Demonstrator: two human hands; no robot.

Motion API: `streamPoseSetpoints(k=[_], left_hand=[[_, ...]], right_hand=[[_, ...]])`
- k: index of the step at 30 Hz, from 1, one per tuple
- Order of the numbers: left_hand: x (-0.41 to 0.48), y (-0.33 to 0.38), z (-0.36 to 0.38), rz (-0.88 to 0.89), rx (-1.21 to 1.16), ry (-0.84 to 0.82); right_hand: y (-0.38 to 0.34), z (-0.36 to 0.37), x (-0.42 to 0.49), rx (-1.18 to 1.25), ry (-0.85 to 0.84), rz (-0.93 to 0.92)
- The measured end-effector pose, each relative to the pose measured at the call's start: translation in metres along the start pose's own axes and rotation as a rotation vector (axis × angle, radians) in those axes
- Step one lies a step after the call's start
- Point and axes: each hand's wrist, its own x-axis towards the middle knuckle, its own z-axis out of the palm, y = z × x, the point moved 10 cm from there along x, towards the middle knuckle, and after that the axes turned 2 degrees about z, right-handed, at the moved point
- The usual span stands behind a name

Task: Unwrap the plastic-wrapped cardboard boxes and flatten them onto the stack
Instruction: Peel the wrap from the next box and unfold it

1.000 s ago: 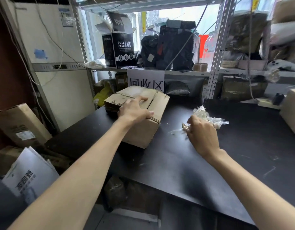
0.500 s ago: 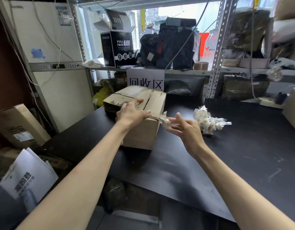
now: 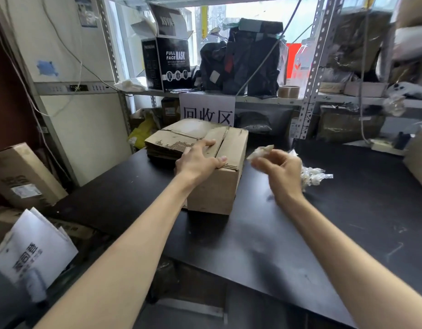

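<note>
While our left hand presses flat, fingers spread, on the cardboard box, our right hand pinches a scrap of plastic wrap just beside it. The box stands on the black table against the flattened stack; a crumpled plastic wad lies near our right hand.

**What the view kept back**

The left hand lay over the top of the cardboard box, covering part of its flap seam. That box hid the right end of the flattened stack behind it, and both cut off the lower strokes of the sign. The plastic scrap pinched by the right hand was blurred, its shape unreadable; the hand also covered the left side of the plastic heap. Another box ran off the right edge, and the fine print on the mask box was too small to read.
</note>
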Motion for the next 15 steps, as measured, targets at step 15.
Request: streamPoseSetpoints(k=[15], left_hand=[[0.000, 0.020, 0.021, 0.032, 0.043, 0.018]], right_hand=[[0.029, -0.070, 0.050, -1.267, 0.028, -0.293]])
